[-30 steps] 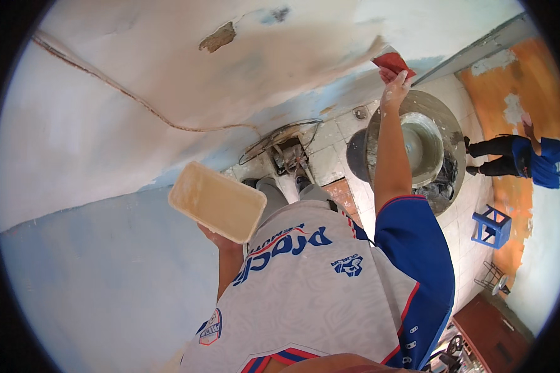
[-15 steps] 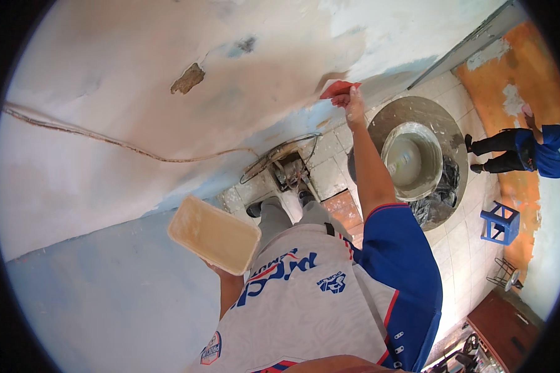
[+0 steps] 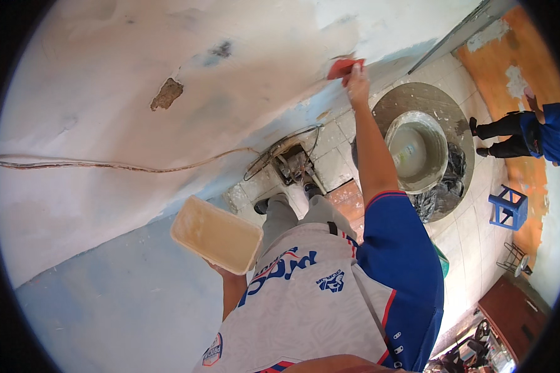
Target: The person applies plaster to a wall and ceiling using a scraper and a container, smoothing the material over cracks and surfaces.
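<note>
My right hand (image 3: 357, 86) grips a red scraper (image 3: 345, 68), its flat blade against or close to the pale, patchy plastered wall (image 3: 261, 56). A cream rectangular plastic tub (image 3: 216, 236) is held from below by my left hand (image 3: 229, 273); most of those fingers are hidden under it. Pale residue coats the tub's inside. Left of the scraper, the wall has a chipped hole (image 3: 167, 94) with rough brown filling and a dark grey spot (image 3: 221, 50).
A large basin (image 3: 438, 133) with greyish mix stands on a round brown board (image 3: 395, 93), beside black plastic sheeting. A cable (image 3: 106, 166) runs along the wall to a box-like floor recess (image 3: 292, 165). Another person (image 3: 541, 133) works at the orange wall; a blue stool (image 3: 509, 208) stands nearby.
My right hand and the scraper have moved slightly up and right along the wall. The scraper is turned a little. The tub stays nearly in place, and the view has shifted slightly.
</note>
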Available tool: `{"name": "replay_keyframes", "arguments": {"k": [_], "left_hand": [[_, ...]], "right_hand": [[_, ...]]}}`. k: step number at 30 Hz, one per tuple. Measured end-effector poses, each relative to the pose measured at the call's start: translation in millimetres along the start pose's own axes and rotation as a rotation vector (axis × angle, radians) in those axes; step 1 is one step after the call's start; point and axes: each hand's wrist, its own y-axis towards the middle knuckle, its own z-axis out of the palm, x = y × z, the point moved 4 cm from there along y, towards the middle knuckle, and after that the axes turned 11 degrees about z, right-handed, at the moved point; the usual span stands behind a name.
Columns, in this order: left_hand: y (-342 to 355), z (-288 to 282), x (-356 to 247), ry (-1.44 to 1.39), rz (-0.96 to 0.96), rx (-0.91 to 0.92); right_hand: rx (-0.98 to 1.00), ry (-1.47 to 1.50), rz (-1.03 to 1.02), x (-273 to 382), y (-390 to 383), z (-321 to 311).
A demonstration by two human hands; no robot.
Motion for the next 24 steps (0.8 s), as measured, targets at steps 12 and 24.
{"name": "replay_keyframes", "arguments": {"k": [12, 24], "left_hand": [[-6, 6, -1, -0.002, 0.006, 0.000], [-22, -3, -3, -0.031, 0.043, -0.027]], "right_hand": [[-0.044, 0.283, 0.108, 4, -2, -1], [-0.185, 0.414, 0.055, 50, -12, -29]]}}
